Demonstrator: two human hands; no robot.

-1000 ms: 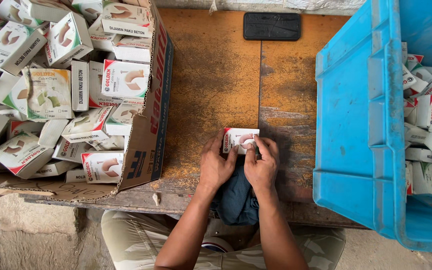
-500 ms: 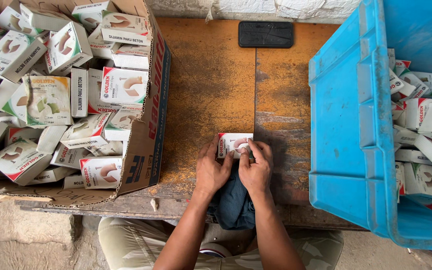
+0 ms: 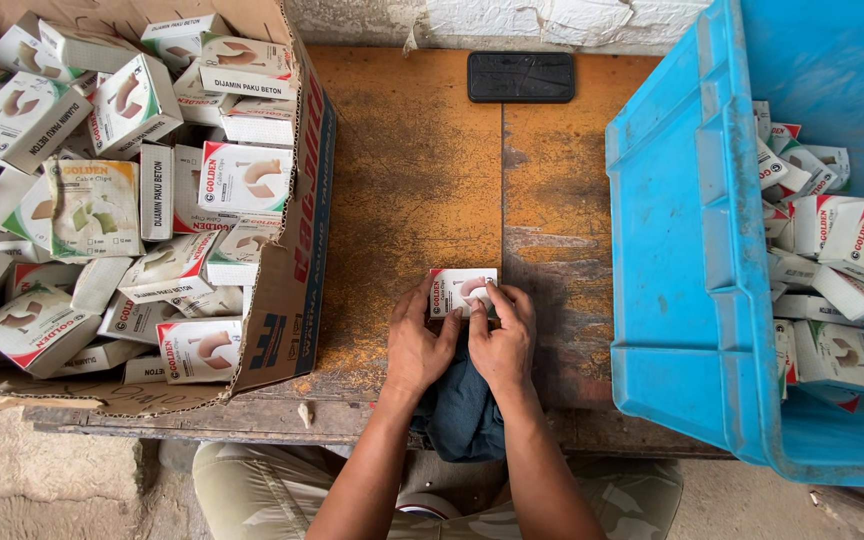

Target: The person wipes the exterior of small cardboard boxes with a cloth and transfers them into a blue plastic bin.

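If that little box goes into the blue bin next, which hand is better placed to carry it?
Probably the right hand. Both hands hold the small box on the wooden table, but the blue bin stands on the right, while the left hand sits nearer the cardboard carton.

Worn wood bench [image 3: 422,180], cardboard box [image 3: 292,270], blue bin [image 3: 692,300], black pad [image 3: 520,77], dark cloth [image 3: 462,415]

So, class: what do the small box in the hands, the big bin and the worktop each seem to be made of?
Small box: looks like thin printed card, matt, with sharp folded edges.
Blue bin: apparently moulded plastic, with ribbed walls and a scuffed, dull sheen.
Worktop: probably wooden boards, with a seam between planks and a worn, orange-stained surface.
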